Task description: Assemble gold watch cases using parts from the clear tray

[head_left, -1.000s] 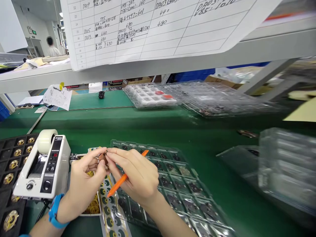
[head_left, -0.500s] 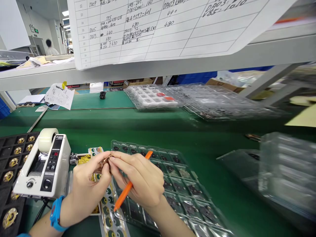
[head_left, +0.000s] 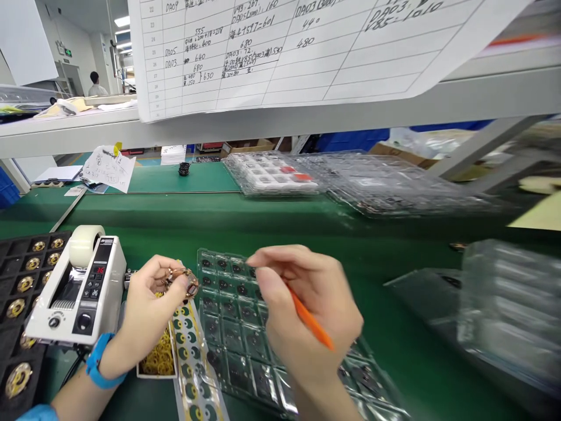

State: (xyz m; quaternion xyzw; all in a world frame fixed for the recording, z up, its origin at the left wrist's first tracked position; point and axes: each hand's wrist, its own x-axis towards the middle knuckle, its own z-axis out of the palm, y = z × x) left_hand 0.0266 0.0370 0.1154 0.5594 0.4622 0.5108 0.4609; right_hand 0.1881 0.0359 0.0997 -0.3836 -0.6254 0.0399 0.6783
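Observation:
In my left hand (head_left: 142,316), fingers and thumb pinch a small round copper-coloured part (head_left: 191,285); a blue band is on the wrist. My right hand (head_left: 311,310), slightly blurred, is apart from it, over a clear compartment tray (head_left: 236,365) with small dark parts in its pockets. An orange stick-like tool (head_left: 310,320) is gripped in the right hand and points down to the right; its other end is hidden by the fingers. Below my left hand lie a sheet of green and yellow stickers (head_left: 193,374) and a box of yellow rings (head_left: 158,359).
At left stand a white tape dispenser (head_left: 94,292) and a black tray (head_left: 13,269) of gold-coloured round parts. Clear trays (head_left: 377,181) lie at the back; more (head_left: 504,316) are at right. A handwritten sheet (head_left: 263,64) hangs from the shelf (head_left: 109,137) above.
My hands have parted. The right hand has moved right and turned with the orange tool, while the left keeps the round part, which shows more now.

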